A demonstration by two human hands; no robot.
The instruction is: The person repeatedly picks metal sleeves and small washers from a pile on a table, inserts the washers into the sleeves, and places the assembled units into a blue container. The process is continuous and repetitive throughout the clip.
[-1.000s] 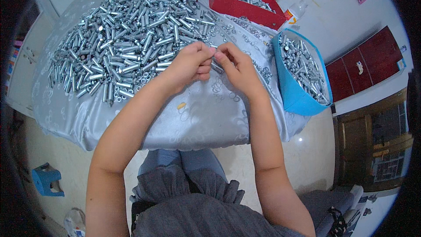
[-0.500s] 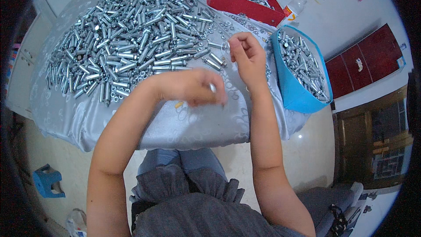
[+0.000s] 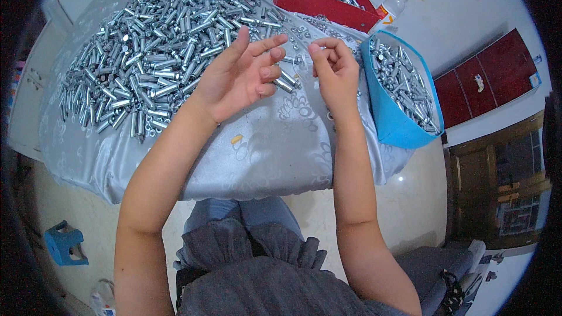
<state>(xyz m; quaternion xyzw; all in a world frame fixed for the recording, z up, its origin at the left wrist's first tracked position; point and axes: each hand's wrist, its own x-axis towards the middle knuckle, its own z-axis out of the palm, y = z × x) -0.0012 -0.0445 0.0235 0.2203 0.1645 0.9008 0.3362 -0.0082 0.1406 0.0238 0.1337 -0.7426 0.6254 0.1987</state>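
Note:
My left hand (image 3: pixel 243 76) is open above the table, palm turned up and inward, fingers spread and nothing in it. To its right, my right hand (image 3: pixel 336 73) has its fingers curled and its thumb against the forefinger; whatever the fingertips hold, if anything, is hidden. Beyond and left of my left hand spreads a big heap of silver expansion bolts (image 3: pixel 158 52). A few bolts (image 3: pixel 287 81) lie between the two hands, near loose nuts and washers (image 3: pixel 301 32). A blue fabric bin (image 3: pixel 398 123) filled with bolts stands right of my right hand.
A red box (image 3: pixel 328 13) with more bolts sits at the far side, beside a clear plastic bottle (image 3: pixel 391 9). A shiny grey tablecloth (image 3: pixel 263 167) covers the table and bears a small yellowish scrap (image 3: pixel 236 139). A blue stool (image 3: pixel 64 244) stands on the floor at left.
My left hand, blurred and curled round a shiny bit before, has swung away from me, turned its palm up and opened. My right hand stays nearly in place, its fingers still curled.

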